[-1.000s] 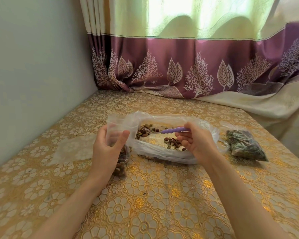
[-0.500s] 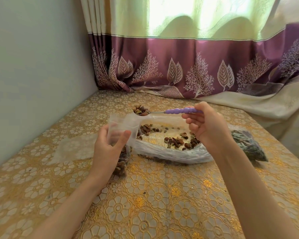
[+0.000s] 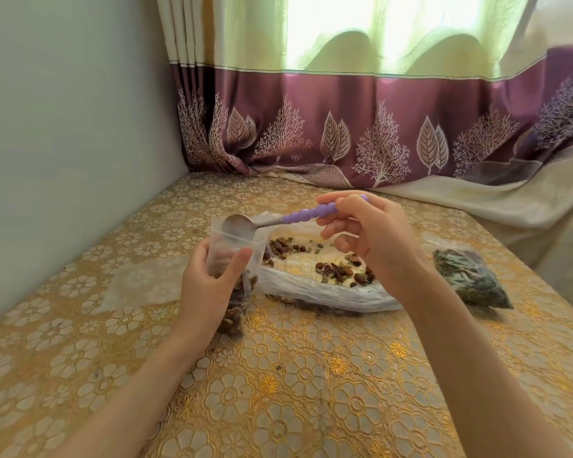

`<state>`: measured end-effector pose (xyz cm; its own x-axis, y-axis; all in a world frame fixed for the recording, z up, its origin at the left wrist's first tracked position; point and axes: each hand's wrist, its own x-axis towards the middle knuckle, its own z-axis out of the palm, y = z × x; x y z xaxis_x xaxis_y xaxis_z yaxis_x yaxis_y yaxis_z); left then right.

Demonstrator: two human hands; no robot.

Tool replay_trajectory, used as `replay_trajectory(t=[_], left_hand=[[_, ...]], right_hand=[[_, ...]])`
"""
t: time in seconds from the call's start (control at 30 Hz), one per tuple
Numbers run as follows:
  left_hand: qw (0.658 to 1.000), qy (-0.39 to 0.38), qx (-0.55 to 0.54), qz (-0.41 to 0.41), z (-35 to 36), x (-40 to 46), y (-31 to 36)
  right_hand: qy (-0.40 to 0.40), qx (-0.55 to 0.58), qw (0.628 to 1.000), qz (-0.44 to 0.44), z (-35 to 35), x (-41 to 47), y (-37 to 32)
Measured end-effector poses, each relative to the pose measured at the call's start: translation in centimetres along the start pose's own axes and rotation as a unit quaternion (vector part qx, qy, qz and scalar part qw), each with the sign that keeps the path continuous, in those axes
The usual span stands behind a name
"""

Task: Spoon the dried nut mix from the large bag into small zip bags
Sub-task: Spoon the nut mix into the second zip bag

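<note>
My left hand (image 3: 209, 285) grips a small clear zip bag (image 3: 235, 252) upright on the table, its mouth open and its lower part filled with nut mix. My right hand (image 3: 371, 239) pinches the purple handle of a metal spoon (image 3: 265, 221). The spoon's bowl is tipped over the small bag's mouth and shows its back side. Behind and to the right lies the large clear bag (image 3: 325, 292), spread open, with scattered nuts and raisins inside.
A filled small zip bag (image 3: 470, 279) lies at the right of the large bag. The table carries a gold floral cloth (image 3: 295, 375). A wall runs along the left and a purple-banded curtain (image 3: 344, 127) hangs at the back.
My right hand lifted the loaded spoon out of the large bag, carried it left to the small bag's mouth and tipped it. The left hand stayed around the small bag.
</note>
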<state>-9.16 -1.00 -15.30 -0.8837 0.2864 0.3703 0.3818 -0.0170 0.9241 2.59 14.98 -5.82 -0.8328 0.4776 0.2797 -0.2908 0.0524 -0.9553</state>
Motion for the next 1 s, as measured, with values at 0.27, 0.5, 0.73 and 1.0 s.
replay_trajectory(t=[0.27,0.5,0.73,1.0], left_hand=[[1.000,-0.003,0.003,0.000,0.0,0.0,0.0],[1.000,-0.003,0.009,-0.006,0.0,0.0,0.1],[1.000,0.003,0.010,0.000,0.1,0.0,0.0],[1.000,0.001,0.020,-0.002,-0.1,0.1,-0.2]], right_hand=[[0.167,0.033,0.985,-0.002,-1.9,0.5,1.5],[0.202,-0.191,0.961,0.004,-2.4,0.9,4.8],[0.244,-0.215,0.945,-0.029,-2.6,1.2,5.3],[0.197,-0.201,0.959,0.023,-2.2,1.3,6.0]])
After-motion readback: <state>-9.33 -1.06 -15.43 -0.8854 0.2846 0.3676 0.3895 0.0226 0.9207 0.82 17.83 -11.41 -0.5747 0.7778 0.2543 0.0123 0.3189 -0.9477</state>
